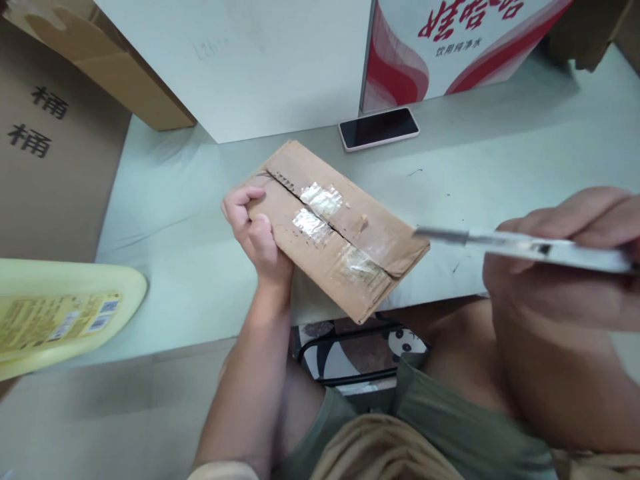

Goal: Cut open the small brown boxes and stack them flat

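Observation:
A flat brown cardboard box (370, 233) lies slantwise at the near edge of the pale table (500, 173), its top seam patched with clear tape. My left hand (253, 230) is curled closed against the box's left end, holding it. My right hand (565, 260) is raised close to the camera at the right, wrapped round a silver utility knife (500, 241). The knife's blade points left, hovering just off the box's right corner without touching it.
A phone (379, 128) lies face up behind the box. A white panel (260, 60) and a red-and-white carton (450, 40) stand at the back. Brown cardboard boxes (45, 147) are at the left, and a yellow plastic object (55, 320) is at the near left.

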Demonstrator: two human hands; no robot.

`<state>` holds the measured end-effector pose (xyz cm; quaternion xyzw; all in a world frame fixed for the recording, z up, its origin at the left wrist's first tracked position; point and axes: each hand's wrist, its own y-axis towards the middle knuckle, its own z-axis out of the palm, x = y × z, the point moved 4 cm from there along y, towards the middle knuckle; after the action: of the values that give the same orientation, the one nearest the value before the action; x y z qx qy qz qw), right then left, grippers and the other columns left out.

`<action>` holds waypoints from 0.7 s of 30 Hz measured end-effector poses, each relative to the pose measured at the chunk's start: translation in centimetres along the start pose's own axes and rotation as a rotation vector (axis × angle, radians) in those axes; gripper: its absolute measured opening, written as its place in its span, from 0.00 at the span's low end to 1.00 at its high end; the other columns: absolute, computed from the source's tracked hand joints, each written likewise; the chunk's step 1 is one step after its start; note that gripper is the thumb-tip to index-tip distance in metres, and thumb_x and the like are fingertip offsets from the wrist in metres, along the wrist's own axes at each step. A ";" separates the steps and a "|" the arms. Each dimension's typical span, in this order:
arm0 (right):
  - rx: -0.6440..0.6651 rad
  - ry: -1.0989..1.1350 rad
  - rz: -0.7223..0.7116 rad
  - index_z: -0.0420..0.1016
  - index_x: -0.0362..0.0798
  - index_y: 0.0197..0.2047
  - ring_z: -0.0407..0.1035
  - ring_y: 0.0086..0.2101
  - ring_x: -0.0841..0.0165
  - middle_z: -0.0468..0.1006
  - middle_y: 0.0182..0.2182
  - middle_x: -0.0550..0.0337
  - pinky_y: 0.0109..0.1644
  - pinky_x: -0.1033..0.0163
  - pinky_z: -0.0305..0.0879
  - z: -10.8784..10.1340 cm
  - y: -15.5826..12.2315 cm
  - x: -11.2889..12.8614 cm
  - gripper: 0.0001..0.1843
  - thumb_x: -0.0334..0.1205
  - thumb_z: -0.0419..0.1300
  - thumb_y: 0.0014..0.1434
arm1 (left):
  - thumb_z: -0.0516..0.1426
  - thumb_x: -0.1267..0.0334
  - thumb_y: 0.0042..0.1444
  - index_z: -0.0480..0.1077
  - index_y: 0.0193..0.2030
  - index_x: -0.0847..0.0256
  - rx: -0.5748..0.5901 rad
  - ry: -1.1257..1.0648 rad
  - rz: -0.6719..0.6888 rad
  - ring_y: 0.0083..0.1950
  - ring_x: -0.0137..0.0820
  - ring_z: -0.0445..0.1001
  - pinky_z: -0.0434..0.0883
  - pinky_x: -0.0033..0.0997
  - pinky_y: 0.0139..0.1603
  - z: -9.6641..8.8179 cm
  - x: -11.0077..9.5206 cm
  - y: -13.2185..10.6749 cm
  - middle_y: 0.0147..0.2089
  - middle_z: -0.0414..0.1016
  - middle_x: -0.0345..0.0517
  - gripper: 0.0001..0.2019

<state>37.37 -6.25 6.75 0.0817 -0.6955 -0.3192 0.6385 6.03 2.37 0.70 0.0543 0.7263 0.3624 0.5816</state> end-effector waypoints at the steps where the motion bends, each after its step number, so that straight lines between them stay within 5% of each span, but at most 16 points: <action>1: -0.080 0.026 -0.056 0.75 0.59 0.30 0.74 0.24 0.66 0.76 0.27 0.66 0.24 0.58 0.70 0.2 0.2 -0.5 0.15 0.58 0.65 0.63 | 0.49 0.55 0.60 0.67 0.45 0.54 -0.001 -0.004 -0.002 0.56 0.45 0.71 0.68 0.48 0.63 0.0 0.0 0.0 0.48 0.70 0.50 0.11; 4: -0.148 -0.083 -0.027 0.76 0.55 0.37 0.72 0.21 0.70 0.82 0.35 0.63 0.21 0.64 0.62 2.2 0.6 -2.8 0.11 0.48 0.57 0.70 | 0.48 0.53 0.60 0.66 0.44 0.54 -0.006 0.031 -0.025 0.55 0.44 0.71 0.69 0.47 0.61 0.2 -0.3 0.1 0.48 0.69 0.50 0.12; 7: 0.184 -0.451 0.029 0.75 0.52 0.39 0.80 0.38 0.61 0.84 0.42 0.55 0.39 0.55 0.75 4.7 0.5 -5.6 0.03 0.40 0.62 0.63 | 0.47 0.50 0.60 0.64 0.44 0.54 -0.007 0.067 -0.049 0.55 0.43 0.71 0.69 0.46 0.62 0.3 -0.6 0.3 0.47 0.68 0.50 0.13; 10: 0.503 -0.685 0.085 0.75 0.51 0.47 0.76 0.51 0.50 0.81 0.50 0.46 0.54 0.44 0.74 5.2 -0.2 -8.4 0.16 0.42 0.66 0.54 | 0.49 0.49 0.59 0.64 0.44 0.54 0.003 0.035 -0.045 0.55 0.43 0.71 0.69 0.47 0.62 0.3 -0.7 0.4 0.47 0.67 0.49 0.14; 13: 0.615 -0.773 0.190 0.75 0.49 0.52 0.72 0.59 0.44 0.75 0.60 0.40 0.59 0.39 0.72 4.8 -0.9 -9.6 0.24 0.45 0.67 0.52 | 0.52 0.48 0.57 0.63 0.47 0.54 -0.003 -0.028 -0.049 0.57 0.44 0.71 0.69 0.48 0.62 0.1 -0.4 0.6 0.48 0.68 0.49 0.16; 16: 0.570 -0.702 0.190 0.77 0.50 0.53 0.66 0.65 0.41 0.70 0.66 0.41 0.65 0.34 0.66 4.7 -0.8 -8.7 0.24 0.50 0.67 0.55 | 0.50 0.46 0.58 0.62 0.53 0.53 0.020 -0.137 -0.131 0.57 0.44 0.74 0.72 0.49 0.59 -0.1 0.4 1.0 0.52 0.72 0.52 0.20; 21: 0.530 -0.182 0.084 0.76 0.57 0.54 0.67 0.65 0.49 0.76 0.62 0.52 0.71 0.37 0.61 5.6 -0.4 -6.2 0.22 0.60 0.56 0.67 | 0.51 0.44 0.58 0.68 0.47 0.55 0.033 -0.239 -0.189 0.53 0.43 0.77 0.74 0.48 0.57 -0.7 0.5 2.0 0.50 0.77 0.54 0.19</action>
<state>33.05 -1.37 1.44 0.1876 -0.8120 -0.1056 0.5424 4.58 3.79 1.55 0.0379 0.6596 0.2852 0.6944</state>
